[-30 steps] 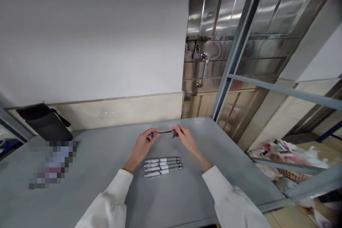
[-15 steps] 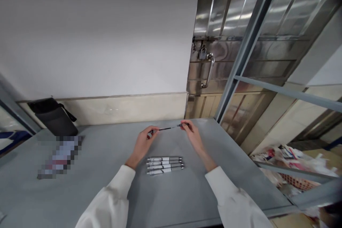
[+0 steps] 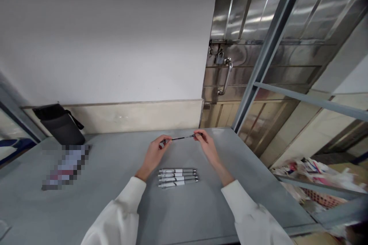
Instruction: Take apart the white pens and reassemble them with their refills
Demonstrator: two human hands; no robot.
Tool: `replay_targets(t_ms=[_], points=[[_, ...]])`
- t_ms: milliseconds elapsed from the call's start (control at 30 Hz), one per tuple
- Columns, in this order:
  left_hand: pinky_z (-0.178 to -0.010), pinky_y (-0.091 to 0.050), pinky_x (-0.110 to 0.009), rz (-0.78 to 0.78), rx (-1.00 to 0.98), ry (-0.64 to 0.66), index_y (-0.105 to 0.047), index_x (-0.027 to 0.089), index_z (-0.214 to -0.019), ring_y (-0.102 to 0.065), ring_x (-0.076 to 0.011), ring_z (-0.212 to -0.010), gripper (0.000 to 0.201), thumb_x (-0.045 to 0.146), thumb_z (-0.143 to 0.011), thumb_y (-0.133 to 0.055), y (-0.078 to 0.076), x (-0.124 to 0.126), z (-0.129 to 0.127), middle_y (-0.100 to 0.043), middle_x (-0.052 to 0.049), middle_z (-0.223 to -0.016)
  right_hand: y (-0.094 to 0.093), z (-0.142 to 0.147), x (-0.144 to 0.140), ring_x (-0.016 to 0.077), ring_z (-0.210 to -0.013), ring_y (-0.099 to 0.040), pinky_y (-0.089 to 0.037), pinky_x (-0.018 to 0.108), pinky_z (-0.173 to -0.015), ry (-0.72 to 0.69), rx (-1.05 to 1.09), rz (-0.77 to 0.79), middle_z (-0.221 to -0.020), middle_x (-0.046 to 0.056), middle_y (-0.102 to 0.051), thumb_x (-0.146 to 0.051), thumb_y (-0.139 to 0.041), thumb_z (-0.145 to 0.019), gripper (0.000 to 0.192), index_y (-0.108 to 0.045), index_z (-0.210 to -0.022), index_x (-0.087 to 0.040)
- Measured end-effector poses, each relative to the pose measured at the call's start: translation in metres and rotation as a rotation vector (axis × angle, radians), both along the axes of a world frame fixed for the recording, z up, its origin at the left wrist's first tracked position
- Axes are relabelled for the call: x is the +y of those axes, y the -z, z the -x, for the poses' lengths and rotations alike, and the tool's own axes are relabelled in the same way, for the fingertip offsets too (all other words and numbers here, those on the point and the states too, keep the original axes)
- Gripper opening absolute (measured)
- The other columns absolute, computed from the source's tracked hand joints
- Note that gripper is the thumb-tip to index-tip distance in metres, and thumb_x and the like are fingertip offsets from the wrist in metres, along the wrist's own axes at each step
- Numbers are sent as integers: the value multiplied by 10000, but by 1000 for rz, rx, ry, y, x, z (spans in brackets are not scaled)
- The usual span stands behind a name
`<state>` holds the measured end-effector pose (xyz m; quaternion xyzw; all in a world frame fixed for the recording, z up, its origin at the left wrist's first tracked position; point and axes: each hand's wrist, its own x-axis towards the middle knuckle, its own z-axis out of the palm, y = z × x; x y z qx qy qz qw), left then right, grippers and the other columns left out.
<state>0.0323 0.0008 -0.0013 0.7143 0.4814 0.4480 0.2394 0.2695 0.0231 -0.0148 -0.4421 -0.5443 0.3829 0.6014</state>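
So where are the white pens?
The four pens lie side by side on the grey table, mid-view, just nearer than the two hands.

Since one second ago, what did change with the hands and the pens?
The right hand drew its end of the thin dark pen part a little away from the left hand, so the hands stand wider apart. Both still pinch it above the table. The four white pens lie unmoved.
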Motion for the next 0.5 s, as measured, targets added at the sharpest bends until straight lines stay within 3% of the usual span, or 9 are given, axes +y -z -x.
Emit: replay_targets(t_ms=[200,500], points=[[-682,-445,-259,31,23,7,-693,234,-1026,-622,-161,-789,261,407,-907,-537,-5,-4,-3,-726,-6,-1008,-4,5,-4,217,-812,-660,-482,356,-827,-27,-64,-8,-824,25,-679,-489,-633,-806,290,-643,-904,-216],[-708,-446,-264,68,-7,88,-692,231,-1040,-638,-186,-877,291,437,-909,-534,-3,-5,-10,-729,-21,-1030,-14,13,-16,179,-829,-628,-468,300,-790,-162,-153,-22,-887,23,-688,-389,-633,-824,213,-668,-932,-209]])
